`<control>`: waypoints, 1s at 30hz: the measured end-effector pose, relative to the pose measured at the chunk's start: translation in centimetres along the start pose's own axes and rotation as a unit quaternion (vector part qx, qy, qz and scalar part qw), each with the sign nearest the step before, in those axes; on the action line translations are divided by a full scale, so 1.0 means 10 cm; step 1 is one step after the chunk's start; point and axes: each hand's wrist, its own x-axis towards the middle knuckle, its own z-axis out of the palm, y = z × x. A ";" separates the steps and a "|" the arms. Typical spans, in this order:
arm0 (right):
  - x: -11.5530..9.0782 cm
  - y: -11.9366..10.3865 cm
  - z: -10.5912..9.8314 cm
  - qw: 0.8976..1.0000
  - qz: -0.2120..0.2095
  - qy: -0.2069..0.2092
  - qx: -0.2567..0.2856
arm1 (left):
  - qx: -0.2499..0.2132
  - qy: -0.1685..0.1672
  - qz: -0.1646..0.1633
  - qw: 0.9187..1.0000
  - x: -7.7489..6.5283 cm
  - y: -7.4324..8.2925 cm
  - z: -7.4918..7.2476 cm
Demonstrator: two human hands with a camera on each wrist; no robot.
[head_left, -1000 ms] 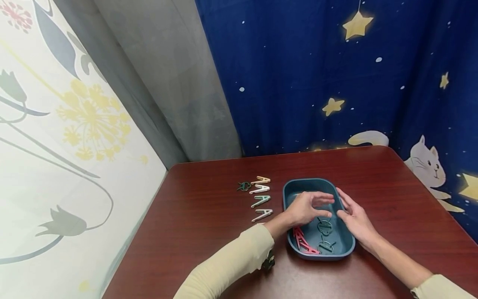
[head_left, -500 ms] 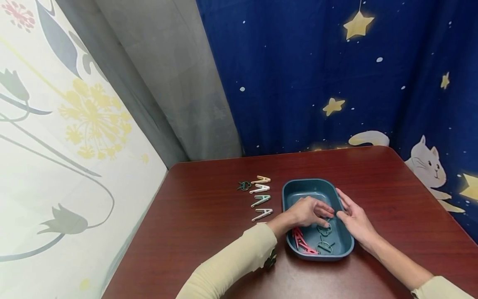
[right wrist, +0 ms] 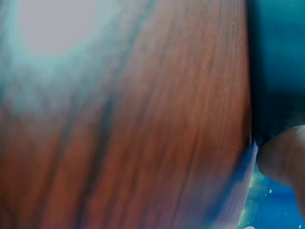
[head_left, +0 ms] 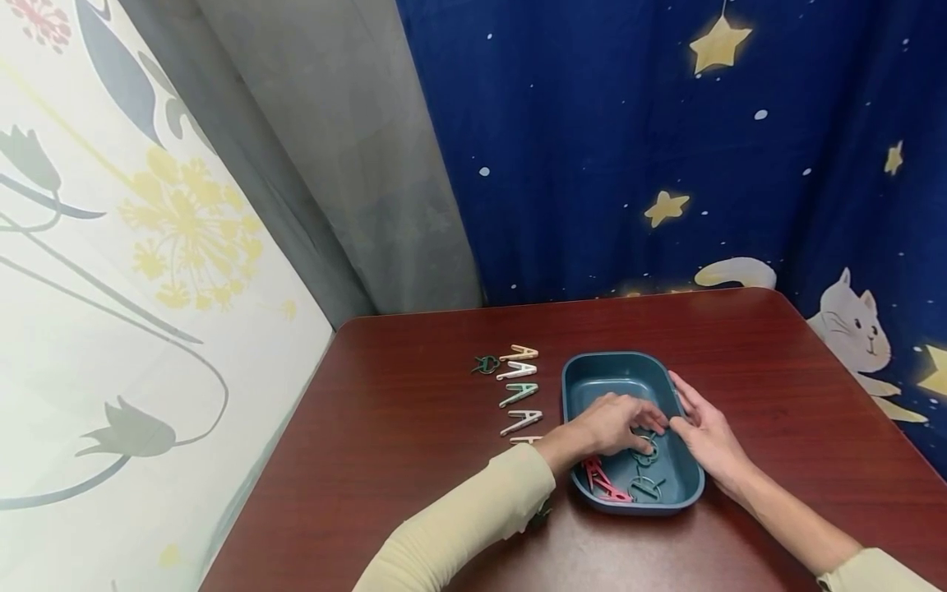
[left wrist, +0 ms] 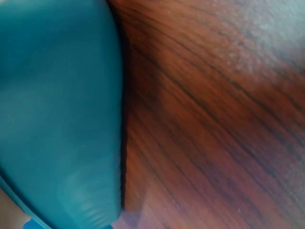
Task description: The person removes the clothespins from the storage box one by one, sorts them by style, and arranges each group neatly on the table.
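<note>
A blue tray [head_left: 625, 366] stands on the table; its outer wall fills part of both wrist views. My right hand [head_left: 710, 436] grips its right rim, thumb over the edge and fingers outside. My left hand [head_left: 617, 423] reaches into the tray from the left. Its thumb is at a green wire-like plant clip [head_left: 648, 457], with a gap between thumb and fingertips. Nearer the front lies another green plant clip [head_left: 647, 490]. Red-pink clothespins [head_left: 608, 488] lie in the tray's front left corner, partly behind the left wrist.
Left of the tray, a column of clothespins runs down the table [head_left: 414, 411]: peach [head_left: 520, 353], white [head_left: 518, 371], green [head_left: 519, 394], whitish [head_left: 522, 421], and one partly hidden by the left sleeve. A green plant clip [head_left: 486, 364] lies beside them. Curtains hang behind.
My left hand has lowered into the tray, and its thumb and fingers have come down to the upper green plant clip. The right hand keeps its grip on the rim.
</note>
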 end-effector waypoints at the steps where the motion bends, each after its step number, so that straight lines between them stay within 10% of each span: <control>1: 0.00 0.00 0.00 1.000 0.000 0.000 0.001 | -0.001 0.000 0.001 1.000 0.00 0.00 0.00; 30: -0.03 0.02 0.01 0.999 -0.019 0.002 0.032 | 0.006 0.105 0.001 0.994 -0.01 0.04 0.04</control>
